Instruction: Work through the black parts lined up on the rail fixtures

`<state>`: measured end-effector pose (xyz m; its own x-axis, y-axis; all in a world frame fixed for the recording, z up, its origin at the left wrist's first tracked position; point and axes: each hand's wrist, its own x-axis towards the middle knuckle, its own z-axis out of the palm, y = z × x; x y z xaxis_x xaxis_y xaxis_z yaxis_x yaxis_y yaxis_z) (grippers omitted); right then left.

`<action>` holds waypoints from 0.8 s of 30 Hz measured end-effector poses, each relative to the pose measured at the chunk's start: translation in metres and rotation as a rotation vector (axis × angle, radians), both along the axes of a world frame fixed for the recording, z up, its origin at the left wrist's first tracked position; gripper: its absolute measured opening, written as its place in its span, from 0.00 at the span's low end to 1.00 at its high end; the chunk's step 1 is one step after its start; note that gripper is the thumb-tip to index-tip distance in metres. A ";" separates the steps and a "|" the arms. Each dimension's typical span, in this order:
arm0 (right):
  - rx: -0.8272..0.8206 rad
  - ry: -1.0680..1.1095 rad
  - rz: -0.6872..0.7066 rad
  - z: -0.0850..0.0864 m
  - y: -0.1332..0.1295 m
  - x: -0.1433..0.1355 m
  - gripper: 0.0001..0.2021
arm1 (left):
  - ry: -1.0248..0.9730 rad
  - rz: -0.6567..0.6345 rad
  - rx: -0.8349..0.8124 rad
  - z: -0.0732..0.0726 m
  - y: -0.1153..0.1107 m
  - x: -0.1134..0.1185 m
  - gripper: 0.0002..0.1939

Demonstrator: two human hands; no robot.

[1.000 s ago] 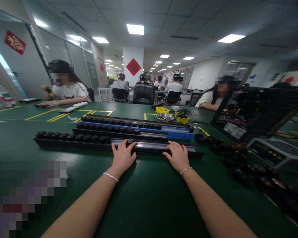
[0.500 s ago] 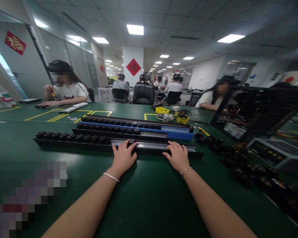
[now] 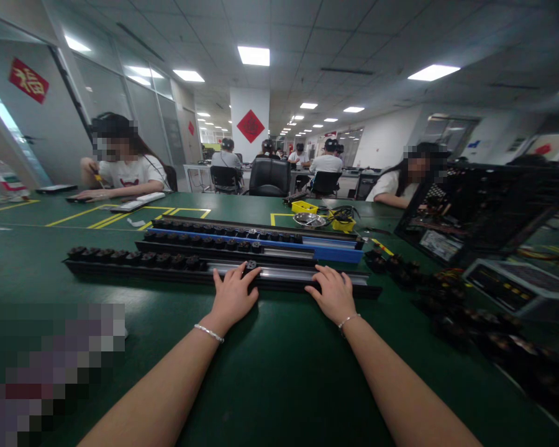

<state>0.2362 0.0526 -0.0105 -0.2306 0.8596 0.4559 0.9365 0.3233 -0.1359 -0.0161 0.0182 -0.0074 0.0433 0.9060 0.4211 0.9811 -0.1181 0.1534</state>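
A long black power-strip rail [image 3: 279,287] lies across the table before me, a row of black socket modules [image 3: 135,257] set along its left part. My left hand [image 3: 235,290] is at the middle of the rail, its fingers around one loose-standing socket module [image 3: 251,265] in the silvery channel; the thumb is in front of the rail. Farther right, my right hand [image 3: 333,290] grips the rail, fingertips over its upper edge and thumb on its front side. Fingers hide part of the held module.
Behind lie another black rail [image 3: 284,253] with modules and a blue one [image 3: 340,253]. Loose black modules [image 3: 489,323] are heaped at right, near a power supply box [image 3: 522,288] and a computer case [image 3: 475,211]. A metal dish [image 3: 310,220] stands farther back; people sit beyond.
My left hand and the socket module at its fingers have shifted slightly right along the channel. My right hand stays in place on the rail.
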 end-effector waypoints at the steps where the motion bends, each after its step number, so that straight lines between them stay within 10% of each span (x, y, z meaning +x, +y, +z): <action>1: -0.001 0.001 0.000 0.000 0.000 0.000 0.12 | -0.001 -0.001 -0.004 0.000 0.000 0.000 0.25; 24: -0.033 -0.014 -0.012 0.002 -0.001 0.000 0.12 | -0.139 0.080 0.006 0.001 0.004 -0.003 0.23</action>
